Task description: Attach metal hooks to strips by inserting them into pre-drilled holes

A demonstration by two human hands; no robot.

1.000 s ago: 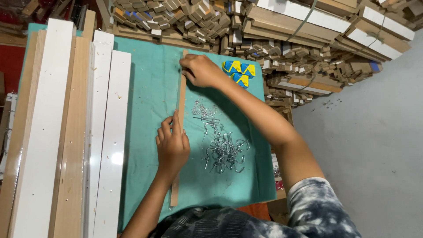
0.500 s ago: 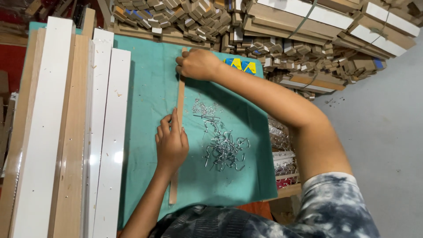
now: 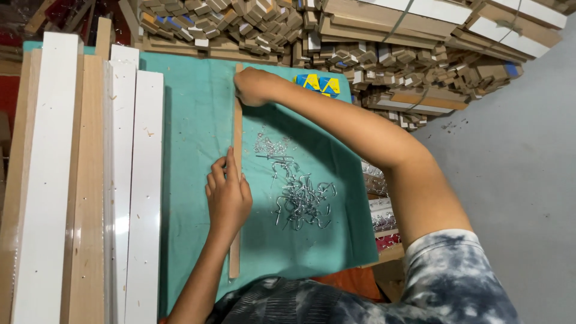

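Observation:
A long narrow wooden strip [image 3: 237,129] lies lengthwise on a teal cloth [image 3: 192,120] that covers the table. My left hand [image 3: 228,195] rests flat on the strip's middle, pressing it down. My right hand [image 3: 255,87] is closed at the strip's far end, fingers curled; whatever it pinches there is too small to see. A heap of small silver metal hooks [image 3: 300,192] lies on the cloth just right of the strip, between my two arms.
White and wood-coloured boards [image 3: 90,180] lie side by side along the left. Stacks of cut wooden pieces and bundled boards [image 3: 372,42] fill the far side. A blue and yellow box [image 3: 318,84] sits near my right hand. Grey floor [image 3: 516,156] lies to the right.
My right hand has stayed at the strip's far end, shifting slightly. My left hand has kept its place on the strip. The view has tilted a little.

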